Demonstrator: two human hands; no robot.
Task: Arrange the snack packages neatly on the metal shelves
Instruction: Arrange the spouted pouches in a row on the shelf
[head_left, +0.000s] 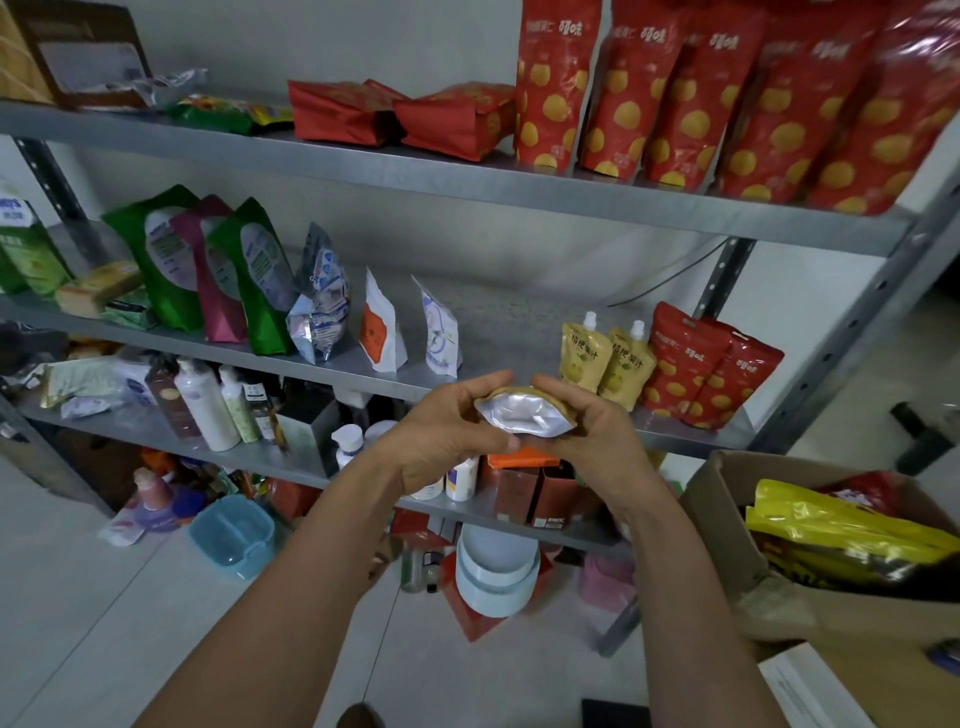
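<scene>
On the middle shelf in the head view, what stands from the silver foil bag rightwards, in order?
Silver-blue foil bag → white pouch with orange label → white pouch with blue print → two yellow spouted pouches → two red yellow-dotted pouches.

Soft, flat indoor light, a bit dim, no hard shadows anywhere. Glare pops off the yellow bag (831, 525) in the cardboard box (722, 519) and the red dotted pouches (831, 104) top right, which look smeared. The silver pouch (524, 415) has a mild sheen. The wide-angle lens bows the metal shelves (415, 176) toward the edges, and the corners go soft.
</scene>
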